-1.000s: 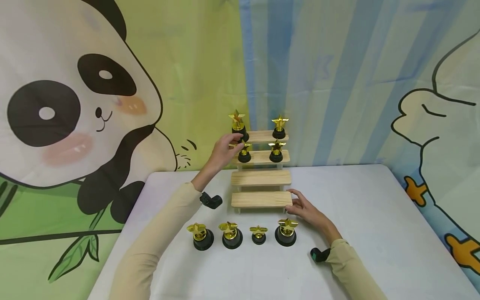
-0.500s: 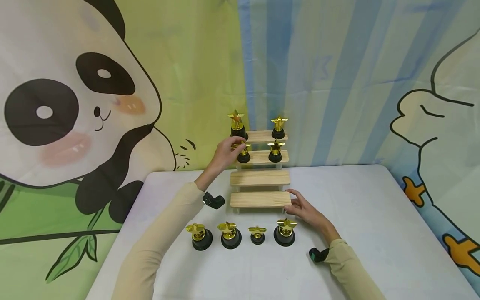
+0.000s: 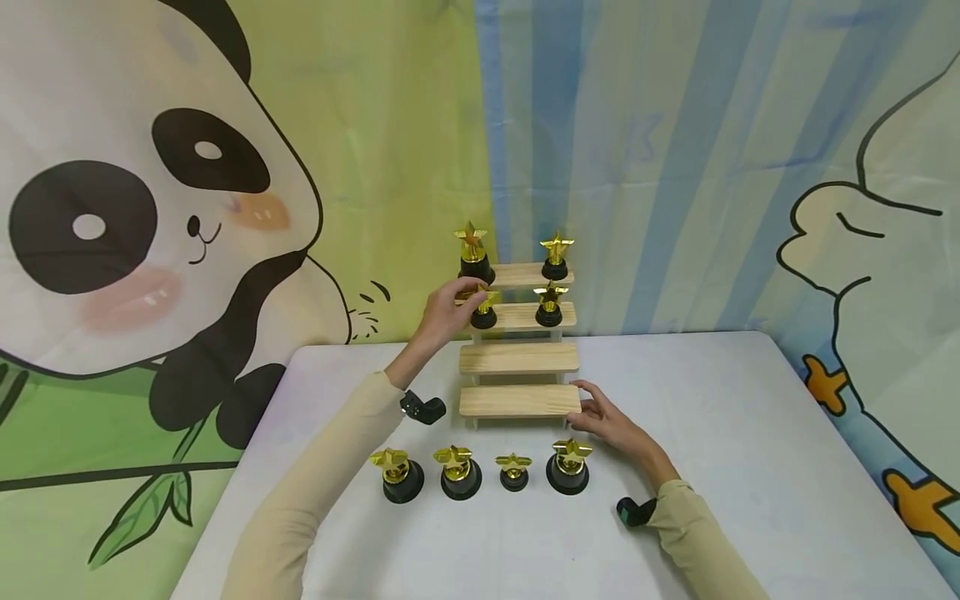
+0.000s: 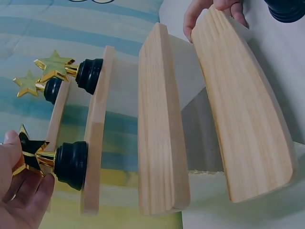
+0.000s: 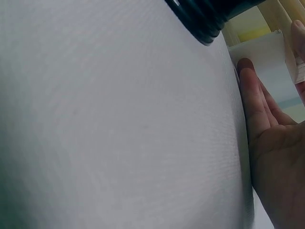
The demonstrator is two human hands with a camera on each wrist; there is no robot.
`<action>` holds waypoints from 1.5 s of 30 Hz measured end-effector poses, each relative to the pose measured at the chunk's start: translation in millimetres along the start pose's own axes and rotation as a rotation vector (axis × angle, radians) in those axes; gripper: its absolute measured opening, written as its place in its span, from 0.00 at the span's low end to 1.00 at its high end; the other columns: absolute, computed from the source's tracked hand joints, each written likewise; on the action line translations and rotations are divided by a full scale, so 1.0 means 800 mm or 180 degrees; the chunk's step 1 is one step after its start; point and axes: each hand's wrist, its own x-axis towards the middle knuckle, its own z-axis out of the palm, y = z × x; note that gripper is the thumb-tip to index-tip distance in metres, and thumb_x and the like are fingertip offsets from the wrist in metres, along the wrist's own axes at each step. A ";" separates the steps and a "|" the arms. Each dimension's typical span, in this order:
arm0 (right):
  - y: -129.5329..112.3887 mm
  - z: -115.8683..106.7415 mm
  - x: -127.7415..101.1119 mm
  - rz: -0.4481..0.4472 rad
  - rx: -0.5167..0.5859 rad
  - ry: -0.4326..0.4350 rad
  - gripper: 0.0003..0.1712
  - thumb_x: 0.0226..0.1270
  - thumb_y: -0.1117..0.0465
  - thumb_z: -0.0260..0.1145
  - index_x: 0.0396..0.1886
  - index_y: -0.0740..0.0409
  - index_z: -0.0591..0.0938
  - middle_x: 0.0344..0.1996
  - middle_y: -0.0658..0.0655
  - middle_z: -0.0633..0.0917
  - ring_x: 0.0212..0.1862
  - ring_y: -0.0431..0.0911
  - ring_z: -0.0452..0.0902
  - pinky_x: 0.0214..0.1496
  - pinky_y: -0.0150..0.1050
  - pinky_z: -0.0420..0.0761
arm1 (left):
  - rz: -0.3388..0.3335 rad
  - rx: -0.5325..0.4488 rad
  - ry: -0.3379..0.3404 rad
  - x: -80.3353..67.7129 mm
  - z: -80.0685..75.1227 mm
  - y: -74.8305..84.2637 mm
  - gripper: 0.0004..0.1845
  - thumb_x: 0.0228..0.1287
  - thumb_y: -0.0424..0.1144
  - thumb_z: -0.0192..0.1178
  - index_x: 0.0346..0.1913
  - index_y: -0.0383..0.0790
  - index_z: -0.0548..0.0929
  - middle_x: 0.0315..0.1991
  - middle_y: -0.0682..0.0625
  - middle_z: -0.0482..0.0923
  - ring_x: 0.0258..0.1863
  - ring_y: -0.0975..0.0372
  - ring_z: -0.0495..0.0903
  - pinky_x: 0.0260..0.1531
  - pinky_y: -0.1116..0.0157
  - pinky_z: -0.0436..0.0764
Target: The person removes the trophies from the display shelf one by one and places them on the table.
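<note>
My left hand point(image 3: 446, 315) pinches the gold star of a small trophy point(image 4: 71, 164) between thumb and fingers. The trophy's black base touches the second-highest board, at its left end. Down at the lowest board, my right hand point(image 3: 617, 427) grips the right end of the wooden tiered stand point(image 3: 519, 358); the left wrist view shows its thumb on the board's edge. Another star trophy point(image 3: 550, 307) stands on the right of the same board as the pinched one. Up on the top board are a larger trophy point(image 3: 474, 257) at left and a smaller one point(image 3: 556, 257) at right.
Several star trophies stand in a row in front of the stand on the white table point(image 3: 480, 550), among them a small one point(image 3: 513, 473) and a large one point(image 3: 570, 468). Behind the table hangs a printed curtain point(image 3: 405, 167) with a panda.
My left hand has come down slightly and closed its fingers on the star of the trophy at the left of the second-highest board. The right hand stays on the stand.
</note>
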 end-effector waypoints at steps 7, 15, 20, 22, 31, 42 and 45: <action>-0.002 0.000 -0.001 -0.0005 -0.0042 0.0020 0.38 0.74 0.53 0.57 0.75 0.49 0.49 0.59 0.73 0.75 0.56 0.58 0.78 0.65 0.58 0.73 | 0.0030 -0.0108 0.0172 -0.013 -0.010 -0.015 0.14 0.69 0.43 0.59 0.52 0.43 0.83 0.50 0.45 0.84 0.50 0.55 0.83 0.49 0.58 0.85; 0.001 -0.001 0.001 -0.0025 -0.0011 -0.0007 0.38 0.74 0.53 0.57 0.75 0.49 0.48 0.59 0.74 0.74 0.56 0.57 0.78 0.63 0.56 0.75 | -0.0013 -0.0195 0.0172 -0.030 -0.016 -0.017 0.16 0.67 0.45 0.60 0.53 0.42 0.83 0.50 0.45 0.84 0.50 0.54 0.83 0.49 0.58 0.85; 0.003 0.000 0.001 -0.0003 0.0036 0.0018 0.38 0.74 0.53 0.57 0.75 0.49 0.49 0.59 0.73 0.75 0.56 0.55 0.79 0.64 0.55 0.75 | -0.0028 -0.0195 0.0152 -0.039 -0.018 -0.014 0.17 0.67 0.44 0.60 0.55 0.41 0.82 0.53 0.45 0.83 0.51 0.54 0.83 0.49 0.58 0.85; 0.003 0.000 0.000 0.0014 0.0049 0.0018 0.38 0.74 0.52 0.57 0.75 0.48 0.49 0.59 0.73 0.75 0.56 0.55 0.79 0.64 0.56 0.75 | -0.0032 -0.0209 0.0150 -0.042 -0.019 -0.014 0.17 0.67 0.44 0.60 0.55 0.41 0.82 0.52 0.44 0.83 0.50 0.54 0.83 0.49 0.58 0.85; 0.007 0.001 0.001 -0.0086 0.0107 -0.0012 0.38 0.74 0.55 0.57 0.75 0.51 0.49 0.58 0.75 0.75 0.55 0.57 0.78 0.62 0.52 0.76 | -0.0090 -0.0162 0.0146 -0.059 -0.023 -0.010 0.16 0.67 0.44 0.61 0.54 0.41 0.83 0.51 0.45 0.84 0.50 0.54 0.83 0.49 0.58 0.85; 0.006 -0.002 0.003 -0.0054 0.0110 0.0005 0.38 0.74 0.55 0.57 0.76 0.50 0.48 0.59 0.74 0.74 0.56 0.56 0.78 0.64 0.54 0.75 | 0.0064 -0.0229 0.0031 -0.091 -0.021 0.013 0.15 0.67 0.43 0.61 0.53 0.41 0.83 0.49 0.45 0.85 0.47 0.56 0.84 0.46 0.60 0.86; 0.005 -0.002 0.003 -0.0067 0.0107 -0.0008 0.38 0.74 0.55 0.57 0.76 0.50 0.48 0.59 0.75 0.74 0.56 0.57 0.78 0.64 0.54 0.75 | 0.0070 -0.0217 -0.0040 -0.098 -0.020 0.019 0.15 0.67 0.44 0.61 0.53 0.42 0.83 0.49 0.45 0.84 0.48 0.56 0.84 0.45 0.61 0.86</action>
